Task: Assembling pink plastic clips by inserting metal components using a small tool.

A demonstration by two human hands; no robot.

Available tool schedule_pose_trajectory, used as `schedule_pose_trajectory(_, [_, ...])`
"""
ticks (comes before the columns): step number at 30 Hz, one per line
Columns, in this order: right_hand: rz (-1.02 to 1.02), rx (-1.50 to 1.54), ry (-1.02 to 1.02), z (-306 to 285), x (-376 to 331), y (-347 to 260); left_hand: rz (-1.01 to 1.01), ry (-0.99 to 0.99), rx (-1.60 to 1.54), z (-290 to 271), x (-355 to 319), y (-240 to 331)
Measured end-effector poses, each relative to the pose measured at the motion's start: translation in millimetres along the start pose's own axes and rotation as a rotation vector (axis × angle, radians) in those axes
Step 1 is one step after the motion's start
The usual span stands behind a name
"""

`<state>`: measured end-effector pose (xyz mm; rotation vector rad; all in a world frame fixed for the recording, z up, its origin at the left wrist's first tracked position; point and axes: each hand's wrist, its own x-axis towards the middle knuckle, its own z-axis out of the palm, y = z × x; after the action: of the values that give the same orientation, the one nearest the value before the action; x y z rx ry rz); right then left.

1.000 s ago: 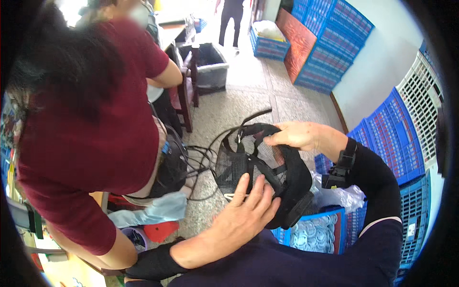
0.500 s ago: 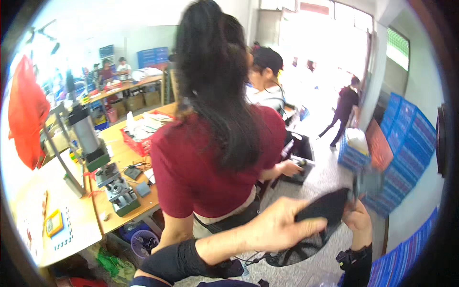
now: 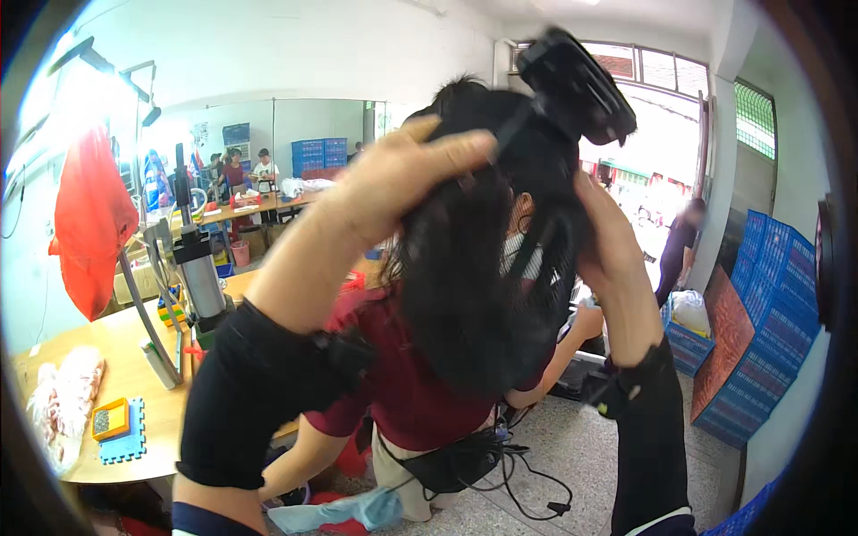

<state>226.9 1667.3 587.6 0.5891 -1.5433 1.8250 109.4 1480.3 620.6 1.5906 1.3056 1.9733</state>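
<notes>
One black cap [image 3: 543, 147] sits between left hand [image 3: 393, 179], thumb against its side, and right hand [image 3: 610, 237], both grips unclear.

From my end I see a factory workshop: left of the left grip [image 3: 402, 174], a press with a grey cylinder [image 3: 202, 284] and a yellow tray [image 3: 111, 419] of small parts on a wooden surface [image 3: 165, 438]; right of the right grip [image 3: 613, 237], stacked blue plastic crates [image 3: 760, 335].

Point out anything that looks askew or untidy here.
Behind the person in maroon, black cables hang in loose loops beside the waist pouch, one connector apparently dangling free; that looks untidy.
</notes>
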Motion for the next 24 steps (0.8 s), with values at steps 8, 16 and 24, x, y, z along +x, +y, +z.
schedule_pose_trajectory(8, [-0.08, -0.151, 0.0, -28.2, 132.2, -13.1, 0.033, 0.276, 0.118, -23.5, 81.9, 14.5])
schedule_pose_trajectory(16, [0.097, -0.142, -0.105, -56.3, 223.0, 6.1, -0.116, 0.445, 0.256, -42.4, 128.4, 16.1])
schedule_pose_trajectory(24, [0.217, -0.164, -0.313, -81.9, 270.3, 42.6, 0.024, 0.436, 0.418, -16.0, 116.5, 4.3])
